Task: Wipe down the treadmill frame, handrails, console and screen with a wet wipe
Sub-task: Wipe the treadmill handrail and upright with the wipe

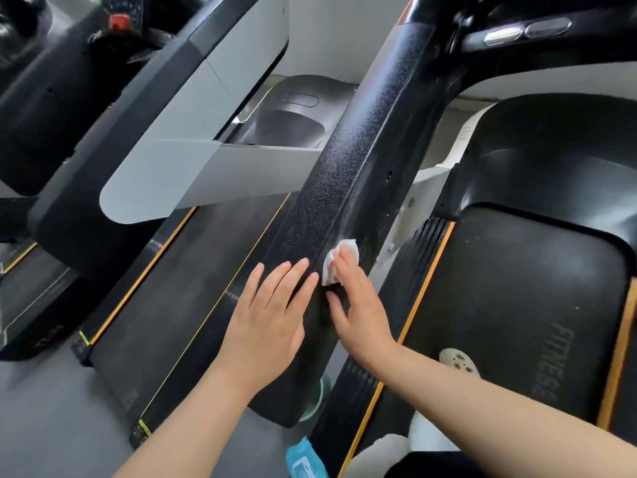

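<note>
A black textured treadmill handrail [348, 157] runs from the top right down to the lower middle of the head view. My right hand [358, 305] presses a folded white wet wipe [339, 258] against the handrail's right side. My left hand [272, 312] lies flat on the handrail's left side, fingers spread and holding nothing. The treadmill's black belt [537, 305] with orange side rails lies to the right, marked "FITNESS". Dark console parts [517, 32] show at the top right.
A second treadmill [206, 281] with a grey-white handrail [193, 160] stands close on the left. A blue wet-wipe pack [305, 460] lies on the grey floor at the bottom. A shoe sole [458, 362] rests on the right belt.
</note>
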### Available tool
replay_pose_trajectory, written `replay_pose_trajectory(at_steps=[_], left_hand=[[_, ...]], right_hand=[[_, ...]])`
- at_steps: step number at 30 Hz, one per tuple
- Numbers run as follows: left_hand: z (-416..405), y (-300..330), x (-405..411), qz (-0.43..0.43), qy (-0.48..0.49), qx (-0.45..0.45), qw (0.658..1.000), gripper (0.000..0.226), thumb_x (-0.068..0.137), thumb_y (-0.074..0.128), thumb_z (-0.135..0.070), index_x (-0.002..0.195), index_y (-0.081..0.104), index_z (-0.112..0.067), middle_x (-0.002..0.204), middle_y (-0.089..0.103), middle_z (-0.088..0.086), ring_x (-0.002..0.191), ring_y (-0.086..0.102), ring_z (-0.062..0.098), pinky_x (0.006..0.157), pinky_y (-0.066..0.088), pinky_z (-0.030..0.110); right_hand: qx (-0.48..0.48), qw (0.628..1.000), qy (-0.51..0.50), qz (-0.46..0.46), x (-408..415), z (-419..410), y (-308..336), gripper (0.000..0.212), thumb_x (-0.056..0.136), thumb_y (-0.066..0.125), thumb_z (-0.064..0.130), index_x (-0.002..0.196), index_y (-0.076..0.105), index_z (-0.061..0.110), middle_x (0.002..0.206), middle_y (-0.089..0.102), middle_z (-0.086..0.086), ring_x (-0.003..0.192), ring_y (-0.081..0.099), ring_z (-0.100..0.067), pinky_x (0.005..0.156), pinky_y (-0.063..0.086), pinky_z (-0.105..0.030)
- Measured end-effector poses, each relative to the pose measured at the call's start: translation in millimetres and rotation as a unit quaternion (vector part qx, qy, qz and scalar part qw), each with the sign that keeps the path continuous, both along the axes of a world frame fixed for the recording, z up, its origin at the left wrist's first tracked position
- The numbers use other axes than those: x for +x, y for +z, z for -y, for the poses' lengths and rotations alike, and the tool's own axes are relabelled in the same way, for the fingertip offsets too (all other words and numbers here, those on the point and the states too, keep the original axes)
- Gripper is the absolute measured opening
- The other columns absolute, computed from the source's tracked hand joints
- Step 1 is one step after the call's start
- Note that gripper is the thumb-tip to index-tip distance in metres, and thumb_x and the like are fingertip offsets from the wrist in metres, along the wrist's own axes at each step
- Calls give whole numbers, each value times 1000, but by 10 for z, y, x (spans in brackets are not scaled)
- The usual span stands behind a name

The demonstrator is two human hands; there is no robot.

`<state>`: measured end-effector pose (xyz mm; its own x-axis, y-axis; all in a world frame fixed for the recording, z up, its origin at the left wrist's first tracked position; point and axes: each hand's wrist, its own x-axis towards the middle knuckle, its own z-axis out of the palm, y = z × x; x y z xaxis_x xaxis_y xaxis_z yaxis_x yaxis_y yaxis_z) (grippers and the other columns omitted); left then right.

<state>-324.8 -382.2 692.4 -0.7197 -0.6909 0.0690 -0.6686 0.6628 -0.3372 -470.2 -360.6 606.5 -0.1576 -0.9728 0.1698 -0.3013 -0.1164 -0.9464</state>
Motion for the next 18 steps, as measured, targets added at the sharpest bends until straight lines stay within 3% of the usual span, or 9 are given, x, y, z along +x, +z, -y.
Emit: replay_pose_trajectory(at_steps=[3, 5, 8, 13, 15, 18], left_hand=[[0, 11, 27, 2, -6, -5, 1000, 68, 76, 67, -19, 137, 38, -10, 142, 35, 11, 128, 37, 28, 109, 25, 50], [-4, 10, 20, 3, -8, -5, 1000, 65, 78, 62, -17, 138, 37, -11, 143, 34, 11, 128, 37, 28, 110, 24, 50], [-20, 14, -8, 3, -9, 7, 1000, 70, 76, 66, -18, 138, 36, -11, 143, 34, 11, 129, 37, 28, 109, 25, 51], [4, 52, -56, 4, -13, 12, 1000, 74, 72, 69, -19, 138, 36, -11, 143, 35, 12, 128, 37, 28, 107, 26, 51], [26, 62, -77, 5, -11, 12, 1000, 74, 72, 70, -18, 138, 36, -11, 142, 35, 12, 128, 37, 28, 108, 25, 51], [53, 67, -139, 2, -1, 15, 1000, 76, 71, 71, -19, 137, 36, -11, 142, 34, 12, 128, 36, 28, 108, 24, 50]], right_hand=[[18, 996, -84, 4, -44, 180, 115, 48, 85, 63, 3, 130, 50, 12, 130, 49, 5, 121, 40, -10, 101, 31, -23], [28, 995, -95, -13, -63, 249, 177, 37, 83, 65, 4, 118, 56, 7, 120, 56, -3, 113, 46, -18, 95, 34, -21], [38, 995, -93, 19, -114, 222, 222, 15, 83, 64, 2, 96, 60, 8, 91, 59, -1, 87, 54, -16, 76, 45, -25], [65, 965, -108, 231, -460, 355, 397, 23, 83, 58, -5, 92, 54, 16, 79, 61, 1, 68, 57, -3, 59, 45, -15], [99, 934, -121, 320, -656, 545, 408, 28, 83, 52, -7, 92, 49, 20, 74, 57, -1, 62, 51, -8, 54, 39, -18], [111, 912, -157, 362, -876, 881, 425, 28, 79, 52, -4, 83, 41, 21, 61, 47, 8, 62, 42, -11, 57, 35, -25]])
